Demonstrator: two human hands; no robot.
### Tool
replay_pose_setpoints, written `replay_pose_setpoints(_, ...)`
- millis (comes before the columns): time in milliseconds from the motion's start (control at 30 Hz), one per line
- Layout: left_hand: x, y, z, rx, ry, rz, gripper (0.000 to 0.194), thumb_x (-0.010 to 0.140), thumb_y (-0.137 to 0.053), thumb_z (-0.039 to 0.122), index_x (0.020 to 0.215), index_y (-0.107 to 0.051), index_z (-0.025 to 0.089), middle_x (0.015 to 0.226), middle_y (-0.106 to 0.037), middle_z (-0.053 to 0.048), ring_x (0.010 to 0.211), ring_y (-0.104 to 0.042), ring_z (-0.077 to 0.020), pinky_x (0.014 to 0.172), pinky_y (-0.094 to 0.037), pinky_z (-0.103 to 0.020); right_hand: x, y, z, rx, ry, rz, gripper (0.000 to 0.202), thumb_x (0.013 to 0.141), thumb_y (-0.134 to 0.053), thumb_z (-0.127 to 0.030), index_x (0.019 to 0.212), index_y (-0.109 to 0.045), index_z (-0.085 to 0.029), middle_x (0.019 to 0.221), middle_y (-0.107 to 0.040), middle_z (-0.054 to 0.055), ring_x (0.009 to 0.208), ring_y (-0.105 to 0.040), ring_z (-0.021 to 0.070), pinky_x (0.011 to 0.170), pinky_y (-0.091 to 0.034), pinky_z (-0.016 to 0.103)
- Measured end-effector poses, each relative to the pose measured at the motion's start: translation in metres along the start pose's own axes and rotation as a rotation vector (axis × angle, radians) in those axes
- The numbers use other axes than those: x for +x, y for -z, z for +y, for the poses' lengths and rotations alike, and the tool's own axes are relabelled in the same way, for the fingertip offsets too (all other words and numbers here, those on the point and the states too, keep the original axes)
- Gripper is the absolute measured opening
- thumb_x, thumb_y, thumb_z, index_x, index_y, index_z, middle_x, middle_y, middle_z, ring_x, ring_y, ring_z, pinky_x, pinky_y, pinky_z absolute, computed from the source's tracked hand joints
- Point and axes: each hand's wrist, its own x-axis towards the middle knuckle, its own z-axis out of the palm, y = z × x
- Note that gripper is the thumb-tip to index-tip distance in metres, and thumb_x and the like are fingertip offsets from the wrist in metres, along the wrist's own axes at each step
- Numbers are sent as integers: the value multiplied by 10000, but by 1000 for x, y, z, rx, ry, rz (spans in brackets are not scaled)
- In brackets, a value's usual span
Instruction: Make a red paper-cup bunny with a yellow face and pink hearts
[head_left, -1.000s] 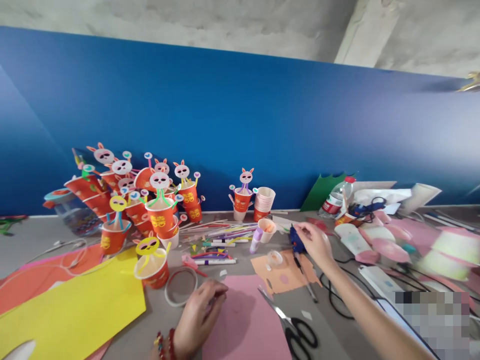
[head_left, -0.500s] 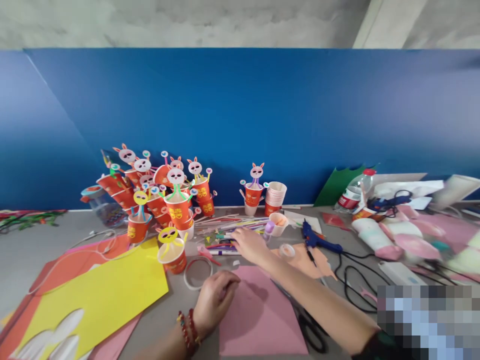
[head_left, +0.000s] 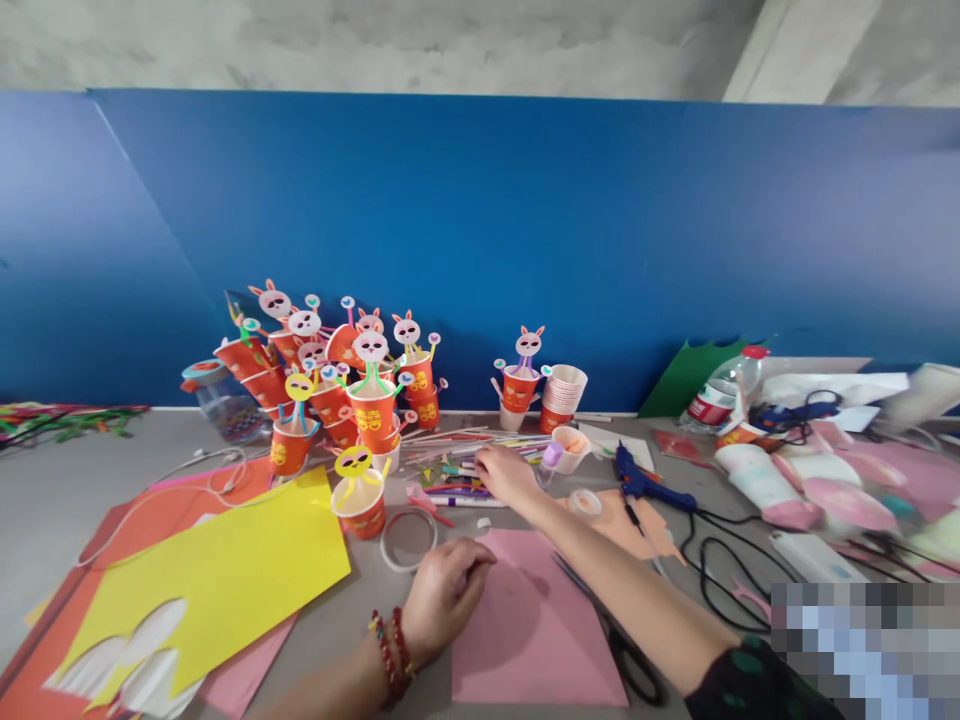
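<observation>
My left hand (head_left: 448, 592), with red bead bracelets (head_left: 392, 655) at the wrist, rests over the left edge of a pink paper sheet (head_left: 536, 635). Its fingers are curled together; whatever they hold is hidden. My right hand (head_left: 511, 477) reaches across into a loose heap of pens and thin coloured sticks (head_left: 465, 490). The fingers there are bent down and close together, and I cannot make out what is between them. A purple-capped little bottle (head_left: 550, 460) stands just right of that hand. Black-handled scissors (head_left: 630, 655) lie partly beneath my right forearm.
Red paper cups with rabbit faces (head_left: 371, 405) crowd the back left. A cup stack (head_left: 562, 395) stands behind. Yellow paper (head_left: 225, 575) lies at left, a roll of tape (head_left: 409, 540) near the middle. Right: a blue glue gun (head_left: 649, 483), its cord, a bottle (head_left: 724, 390).
The whole view has shifted, so things sit slightly farther right. My right hand stays at the pens and sticks, its fingers a little more bent. My left hand has barely moved over the paper.
</observation>
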Motion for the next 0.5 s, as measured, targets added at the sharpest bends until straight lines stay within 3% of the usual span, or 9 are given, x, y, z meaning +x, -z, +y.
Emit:
replay_pose_setpoints(167,-1,0,1,15,2,-2,195,874,-501,107,934,-657,207,844,-723,-45,763,-676,-166,714,-501,-246,13,4,4,-22,15,-59,296,957,-586,-309,1217,-580,-166,1229,-603,93,1026,-630,225,864,-546,428)
replay_pose_setpoints(300,-1,0,1,2,22,-2,182,884,-505,115,930,-656,207,850,-722,-45,776,-675,-164,722,-500,-244,22,7,4,-11,52,-107,301,955,-590,-309,1220,-580,-166,1233,-601,96,1025,-631,225,861,-548,422)
replay_pose_setpoints(500,0,0,0,3,19,-12,178,892,-500,126,932,-654,205,841,-718,-45,762,-672,-160,710,-498,-239,33,25,16,14,78,-80,291,959,-582,-310,1217,-581,-175,1233,-602,89,1027,-630,224,865,-546,427)
